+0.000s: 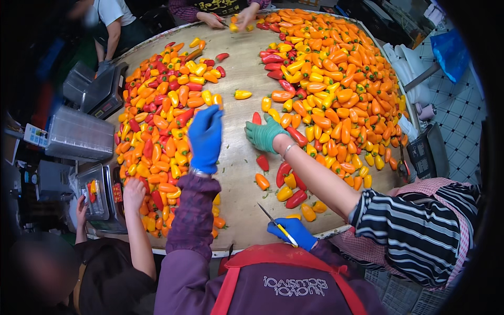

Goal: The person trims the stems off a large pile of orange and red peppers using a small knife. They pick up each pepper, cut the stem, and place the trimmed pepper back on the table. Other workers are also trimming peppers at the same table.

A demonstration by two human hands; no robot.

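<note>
My left hand (206,138), in a blue glove, is over the inner edge of the left heap of mini peppers (157,134). Its fingertips point away from me beside a yellow-orange pepper (216,101); blur hides whether they touch it or hold anything. Near my apron, my right hand (292,232), also blue-gloved, is closed around a slim pointed cutting tool (286,233) with a yellow-and-white handle. The dark blade points up and to the left; whether it is a knife or scissors cannot be told. A large, mostly orange heap of peppers (334,78) lies on the right.
A co-worker's green-gloved hand (264,134) reaches in from the right among loose peppers. Another co-worker's bare hand (134,193) is at the left heap. Across the table (236,157), a person's hands (246,17) handle peppers. Scales (104,92) and clear plastic trays (80,134) stand left.
</note>
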